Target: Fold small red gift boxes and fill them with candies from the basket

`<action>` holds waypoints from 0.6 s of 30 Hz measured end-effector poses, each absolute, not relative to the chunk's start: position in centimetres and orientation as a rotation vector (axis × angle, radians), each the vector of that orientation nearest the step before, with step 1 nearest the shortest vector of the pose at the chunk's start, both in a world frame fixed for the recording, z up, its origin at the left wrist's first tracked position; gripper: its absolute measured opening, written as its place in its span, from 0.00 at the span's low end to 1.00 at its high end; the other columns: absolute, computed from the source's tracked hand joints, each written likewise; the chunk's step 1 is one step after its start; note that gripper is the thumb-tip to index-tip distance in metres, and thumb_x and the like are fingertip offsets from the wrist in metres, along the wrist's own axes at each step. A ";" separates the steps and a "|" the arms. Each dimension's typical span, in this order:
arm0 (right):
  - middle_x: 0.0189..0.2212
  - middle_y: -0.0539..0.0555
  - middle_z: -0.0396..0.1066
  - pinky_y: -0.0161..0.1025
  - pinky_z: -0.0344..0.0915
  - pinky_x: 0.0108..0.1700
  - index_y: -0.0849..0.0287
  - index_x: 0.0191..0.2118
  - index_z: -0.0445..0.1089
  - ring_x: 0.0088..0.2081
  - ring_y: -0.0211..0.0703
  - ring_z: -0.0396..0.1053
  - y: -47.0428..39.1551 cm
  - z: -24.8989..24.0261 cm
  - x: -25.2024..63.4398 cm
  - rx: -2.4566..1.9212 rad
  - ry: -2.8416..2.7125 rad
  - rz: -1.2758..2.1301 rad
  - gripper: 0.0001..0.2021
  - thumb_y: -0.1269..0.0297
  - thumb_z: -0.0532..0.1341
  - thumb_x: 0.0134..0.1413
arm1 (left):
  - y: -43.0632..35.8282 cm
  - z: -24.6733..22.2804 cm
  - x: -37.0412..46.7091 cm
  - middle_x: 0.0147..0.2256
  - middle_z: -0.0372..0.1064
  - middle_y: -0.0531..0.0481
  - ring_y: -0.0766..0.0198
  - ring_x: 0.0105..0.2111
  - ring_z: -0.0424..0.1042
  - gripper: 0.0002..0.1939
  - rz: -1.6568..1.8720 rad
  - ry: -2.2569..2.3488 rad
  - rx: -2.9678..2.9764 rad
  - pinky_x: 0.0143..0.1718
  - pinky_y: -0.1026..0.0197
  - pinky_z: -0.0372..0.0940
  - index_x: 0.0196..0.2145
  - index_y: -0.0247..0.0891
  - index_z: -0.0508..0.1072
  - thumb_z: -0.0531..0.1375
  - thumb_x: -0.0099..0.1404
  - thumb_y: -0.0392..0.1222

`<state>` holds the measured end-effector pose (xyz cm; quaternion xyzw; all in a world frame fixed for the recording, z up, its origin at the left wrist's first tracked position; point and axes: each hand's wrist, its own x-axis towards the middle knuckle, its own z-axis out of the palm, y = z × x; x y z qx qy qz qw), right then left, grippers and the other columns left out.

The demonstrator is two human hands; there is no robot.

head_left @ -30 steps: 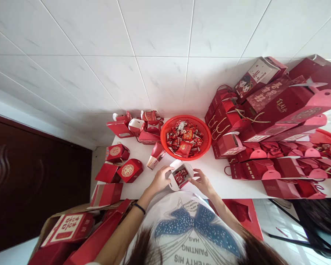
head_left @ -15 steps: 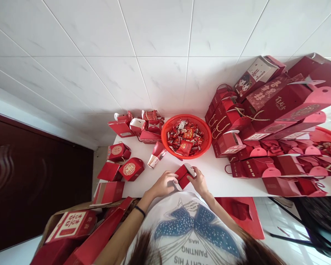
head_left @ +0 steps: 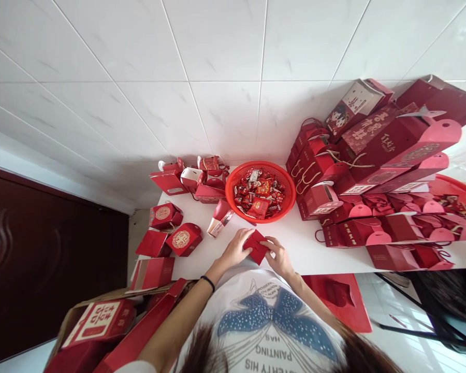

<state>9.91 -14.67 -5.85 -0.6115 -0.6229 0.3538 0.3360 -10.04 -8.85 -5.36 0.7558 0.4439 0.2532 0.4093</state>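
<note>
A small red box (head_left: pixel 257 247) is held between my two hands at the front edge of the white table, its plain red side facing up. My left hand (head_left: pixel 236 247) grips its left side, fingers along the far edge. On the right, my right hand (head_left: pixel 278 255) has its fingertips closed on the box's right edge. Beyond them stands a red basket (head_left: pixel 291 201) of wrapped sweets (head_left: pixel 259 206). A slim red and white box (head_left: pixel 220 219) lies left of the basket, and a red box with a gold round emblem (head_left: pixel 185 239) sits further left.
Many red gift boxes and bags (head_left: pixel 392 150) are stacked at the right, near a second red basket (head_left: pixel 460 189). More boxes (head_left: pixel 169 182) stand at the back left. A carton (head_left: pixel 72 313) of boxes is below left, and a red stool (head_left: pixel 353 305) is under the table.
The box between my hands now shows a flat, plain red face, and its white flaps are no longer seen. My left hand has moved up to the box's far edge. The view has shifted slightly.
</note>
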 end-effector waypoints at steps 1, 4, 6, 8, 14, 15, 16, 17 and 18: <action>0.52 0.59 0.70 0.39 0.73 0.42 0.56 0.46 0.76 0.34 0.38 0.72 -14.7 -5.9 9.9 -1.592 -1.607 0.921 0.21 0.73 0.53 0.48 | -8.7 -5.6 -9.9 0.59 0.65 0.42 0.52 0.60 0.65 0.32 0.621 1.091 1.928 0.60 0.46 0.64 0.58 0.42 0.68 0.61 0.56 0.27; 0.49 0.59 0.71 0.39 0.73 0.40 0.58 0.48 0.73 0.32 0.38 0.71 -14.8 -5.9 9.9 -1.599 -1.524 0.911 0.22 0.72 0.54 0.47 | -8.4 -6.1 -9.5 0.61 0.64 0.42 0.50 0.62 0.63 0.33 0.574 1.060 1.951 0.63 0.45 0.61 0.58 0.42 0.69 0.61 0.55 0.27; 0.45 0.58 0.72 0.40 0.73 0.39 0.58 0.49 0.71 0.30 0.38 0.70 -14.9 -5.7 10.0 -1.633 -1.469 0.913 0.21 0.69 0.55 0.48 | -8.2 -6.2 -9.1 0.61 0.63 0.41 0.49 0.62 0.63 0.34 0.562 1.059 1.945 0.63 0.45 0.61 0.58 0.41 0.68 0.62 0.54 0.27; 0.43 0.57 0.73 0.42 0.73 0.39 0.59 0.50 0.69 0.30 0.39 0.71 -15.1 -5.5 10.2 -1.675 -1.436 0.916 0.20 0.66 0.56 0.50 | -8.1 -6.0 -8.7 0.61 0.63 0.39 0.48 0.63 0.62 0.35 0.552 1.061 1.933 0.63 0.44 0.61 0.58 0.40 0.67 0.64 0.53 0.28; 0.51 0.61 0.69 0.45 0.72 0.46 0.58 0.57 0.63 0.43 0.47 0.73 -15.8 -5.3 10.5 -1.701 -1.510 0.837 0.27 0.62 0.60 0.49 | -8.3 -5.0 -7.2 0.50 0.68 0.41 0.50 0.51 0.72 0.30 0.475 1.218 1.822 0.52 0.48 0.68 0.50 0.39 0.68 0.69 0.49 0.32; 0.53 0.61 0.68 0.47 0.71 0.49 0.58 0.58 0.63 0.48 0.49 0.72 -15.8 -5.4 10.4 -1.702 -1.546 0.806 0.29 0.62 0.61 0.48 | -8.4 -4.9 -6.9 0.48 0.69 0.42 0.51 0.48 0.73 0.29 0.465 1.262 1.792 0.49 0.50 0.69 0.48 0.39 0.68 0.70 0.49 0.33; 0.54 0.62 0.67 0.49 0.70 0.52 0.58 0.60 0.62 0.52 0.52 0.70 -15.9 -5.6 10.2 -1.716 -1.585 0.777 0.31 0.63 0.62 0.46 | -8.6 -4.9 -6.5 0.46 0.69 0.43 0.51 0.46 0.73 0.29 0.453 1.307 1.764 0.47 0.51 0.69 0.47 0.39 0.68 0.71 0.48 0.34; 0.56 0.63 0.66 0.50 0.68 0.54 0.57 0.61 0.61 0.54 0.55 0.68 -15.9 -5.7 10.0 -1.750 -1.625 0.753 0.34 0.63 0.63 0.45 | -8.8 -4.9 -6.2 0.44 0.69 0.44 0.52 0.44 0.73 0.29 0.434 1.348 1.739 0.45 0.52 0.69 0.46 0.39 0.67 0.72 0.47 0.35; 0.58 0.64 0.64 0.52 0.67 0.56 0.57 0.62 0.61 0.56 0.57 0.66 -15.8 -5.8 9.9 -1.803 -1.661 0.737 0.36 0.63 0.64 0.43 | -9.0 -4.9 -5.8 0.43 0.69 0.44 0.52 0.43 0.74 0.28 0.408 1.381 1.721 0.43 0.53 0.70 0.45 0.38 0.67 0.73 0.47 0.36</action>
